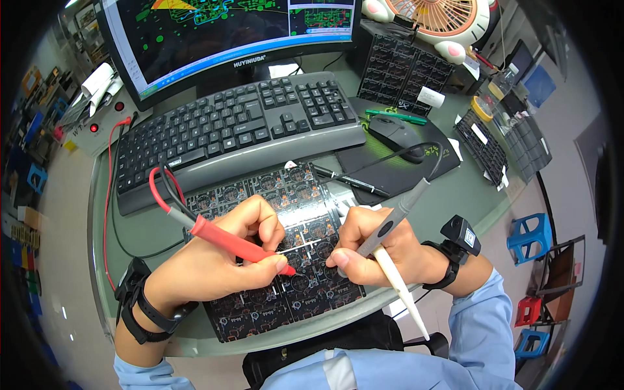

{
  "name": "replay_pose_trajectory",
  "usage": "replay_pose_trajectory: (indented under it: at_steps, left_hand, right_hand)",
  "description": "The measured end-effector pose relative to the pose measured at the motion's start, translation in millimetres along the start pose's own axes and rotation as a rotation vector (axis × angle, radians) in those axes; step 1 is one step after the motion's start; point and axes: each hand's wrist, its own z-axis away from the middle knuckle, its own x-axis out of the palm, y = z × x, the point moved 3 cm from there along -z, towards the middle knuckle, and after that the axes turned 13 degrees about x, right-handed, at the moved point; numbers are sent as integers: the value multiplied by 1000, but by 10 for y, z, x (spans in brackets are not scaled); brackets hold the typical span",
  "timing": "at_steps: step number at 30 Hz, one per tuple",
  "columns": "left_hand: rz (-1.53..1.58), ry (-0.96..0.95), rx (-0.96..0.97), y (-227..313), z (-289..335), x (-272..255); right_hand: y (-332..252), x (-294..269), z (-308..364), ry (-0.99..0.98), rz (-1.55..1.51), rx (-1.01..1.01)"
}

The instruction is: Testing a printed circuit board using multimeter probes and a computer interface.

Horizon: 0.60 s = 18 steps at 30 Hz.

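My left hand (211,268) is closed around a red test probe (229,239), whose tip points down at the dark circuit board panel (260,318) under both hands. Closed as well, my right hand (408,253) grips a grey test probe (394,220) slanting down toward the board. A cream tapered tool (398,284) also sits in this hand, its thin end pointing toward me. Whether either probe tip touches the board, I cannot tell. Rows of repeated round circuit patterns cover the panel, which lies flat near the table's front edge.
Behind the panel are a black keyboard (227,123) and a monitor (214,39) displaying a board layout. To the right lie a mouse (394,138), a green pen (396,117) and a black pen (354,182). Probe leads run to a box (97,130) at left. More panels (403,75) stand behind.
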Motion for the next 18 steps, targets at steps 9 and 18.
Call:
replay_pose_trajectory:
  at_steps: [9, 18]
  left_hand:
    - [-11, -5, 44, -29, -25, 3]
    - [-28, 7, 39, -18, -14, 4]
  right_hand:
    - [-5, -21, 4, -22, -3, -15]
    - [11, -8, 11, -37, -13, -22]
